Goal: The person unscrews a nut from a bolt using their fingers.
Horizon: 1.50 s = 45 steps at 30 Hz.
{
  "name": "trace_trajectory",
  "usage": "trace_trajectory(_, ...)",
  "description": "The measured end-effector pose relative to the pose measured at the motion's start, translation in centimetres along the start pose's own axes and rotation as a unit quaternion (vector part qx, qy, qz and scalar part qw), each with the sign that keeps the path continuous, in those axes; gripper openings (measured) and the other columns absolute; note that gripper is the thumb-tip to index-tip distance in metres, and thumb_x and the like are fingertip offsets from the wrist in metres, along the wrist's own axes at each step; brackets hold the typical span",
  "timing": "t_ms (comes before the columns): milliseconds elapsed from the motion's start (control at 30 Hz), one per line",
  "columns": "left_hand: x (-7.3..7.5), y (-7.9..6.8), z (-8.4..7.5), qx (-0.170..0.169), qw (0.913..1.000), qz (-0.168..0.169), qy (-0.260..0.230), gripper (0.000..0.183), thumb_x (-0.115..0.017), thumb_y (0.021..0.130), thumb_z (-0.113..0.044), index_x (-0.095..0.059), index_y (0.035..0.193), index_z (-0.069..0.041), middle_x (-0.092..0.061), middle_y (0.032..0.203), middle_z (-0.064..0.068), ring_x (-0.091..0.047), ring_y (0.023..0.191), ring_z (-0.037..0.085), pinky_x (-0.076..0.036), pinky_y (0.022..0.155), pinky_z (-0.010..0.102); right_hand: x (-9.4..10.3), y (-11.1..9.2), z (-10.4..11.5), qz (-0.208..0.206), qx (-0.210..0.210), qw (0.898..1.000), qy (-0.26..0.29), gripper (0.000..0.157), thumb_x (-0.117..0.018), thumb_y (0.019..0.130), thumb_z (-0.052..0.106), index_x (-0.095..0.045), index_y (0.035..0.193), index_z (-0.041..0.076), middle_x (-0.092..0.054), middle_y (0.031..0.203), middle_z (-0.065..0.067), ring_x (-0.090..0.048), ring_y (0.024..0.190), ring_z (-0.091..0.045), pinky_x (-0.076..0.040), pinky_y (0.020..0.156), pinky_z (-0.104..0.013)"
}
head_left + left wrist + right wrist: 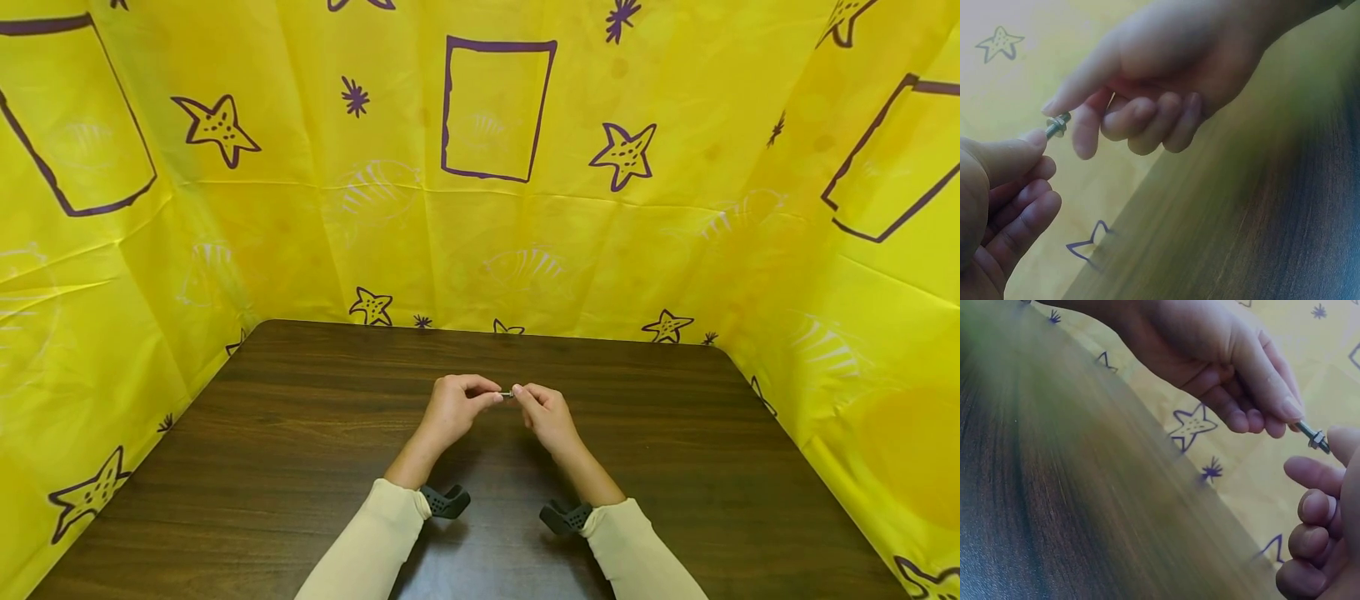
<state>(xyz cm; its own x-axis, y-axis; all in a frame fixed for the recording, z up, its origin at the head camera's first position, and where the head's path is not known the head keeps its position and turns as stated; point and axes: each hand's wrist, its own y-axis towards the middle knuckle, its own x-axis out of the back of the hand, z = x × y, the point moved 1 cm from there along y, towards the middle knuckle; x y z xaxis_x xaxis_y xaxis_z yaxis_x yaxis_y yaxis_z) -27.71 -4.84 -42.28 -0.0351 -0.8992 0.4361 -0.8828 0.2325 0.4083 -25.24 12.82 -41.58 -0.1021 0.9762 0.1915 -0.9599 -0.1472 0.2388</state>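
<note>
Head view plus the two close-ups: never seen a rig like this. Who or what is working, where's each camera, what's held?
No robot here: these are a person's bare left hand and right hand. The wide picture comes from a camera worn on the head, looking forward and down. Each close-up comes from a camera on one wrist, so that wrist's own hand sits at the picture's edge and the other reaches in from above. Below the hands is a brown wood-grain table; around it hangs a yellow sheet with drawn starfish. The left thumb and finger pinch a small metal bolt carrying a nut-like collar. The right thumb is at its other end; whether it touches is unclear.
</note>
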Motion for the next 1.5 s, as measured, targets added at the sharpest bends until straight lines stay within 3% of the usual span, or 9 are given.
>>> trace_trajectory(300, -0.05, -0.09, -0.13, -0.004, 0.9999, 0.009, 0.000, 0.011, -0.076, 0.084, -0.015, -0.077, 0.091, -0.006, -0.070, 0.078, -0.002, -0.061, 0.062, 0.010, -0.050, 0.055, 0.026, -0.06, -0.06, 0.22, 0.015, 0.002, 1.000, -0.006, 0.034, -0.053, 0.101, 0.011, -0.062, 0.087, -0.019, -0.044, 0.051, -0.003, -0.040, 0.049, -0.008, -0.033, 0.053, -0.023)
trace_trajectory(733, 0.03, -0.17, 0.03, 0.004, 1.0000, 0.004, -0.003, 0.007, -0.076, 0.085, -0.016, -0.077, 0.089, -0.010, -0.070, 0.077, -0.002, -0.065, 0.064, 0.021, -0.050, 0.054, 0.027, -0.14, -0.23, 0.05, 0.017, 0.013, 0.999, 0.050, 0.018, -0.057, 0.097, 0.002, -0.063, 0.094, -0.015, -0.043, 0.055, -0.005, -0.037, 0.045, -0.007, -0.029, 0.044, -0.020)
trace_trajectory(1033, 0.14, -0.08, 0.13, 0.010, 1.0000, 0.000, 0.002, 0.007, -0.077, 0.085, -0.016, -0.078, 0.089, -0.011, -0.070, 0.076, -0.003, -0.061, 0.061, 0.010, -0.050, 0.054, 0.027, -0.11, -0.22, -0.04, 0.024, 0.050, 0.997, 0.057, 0.014, -0.060, 0.093, -0.005, -0.064, 0.103, -0.014, -0.042, 0.056, -0.004, -0.037, 0.046, -0.007, -0.030, 0.044, -0.020)
trace_trajectory(1300, 0.14, -0.14, 0.15, 0.014, 0.9999, 0.004, -0.003, 0.007, -0.077, 0.084, -0.015, -0.077, 0.089, -0.010, -0.069, 0.073, -0.002, -0.066, 0.066, 0.030, -0.049, 0.053, 0.027, 0.02, -0.20, -0.13, 0.031, 0.080, 0.994, 0.065, 0.016, -0.059, 0.090, -0.010, -0.062, 0.105, -0.016, -0.041, 0.056, -0.002, -0.036, 0.046, -0.006, -0.029, 0.044, -0.019)
trace_trajectory(1500, 0.14, -0.19, 0.04, 0.017, 0.9999, 0.003, -0.001, 0.007, -0.077, 0.084, -0.015, -0.077, 0.089, -0.010, -0.069, 0.074, -0.003, -0.065, 0.064, 0.023, -0.049, 0.054, 0.027, 0.09, -0.18, -0.28, 0.032, 0.097, 0.991, 0.083, 0.016, -0.058, 0.089, -0.014, -0.060, 0.103, -0.019, -0.041, 0.055, -0.004, -0.037, 0.046, -0.006, -0.030, 0.044, -0.019)
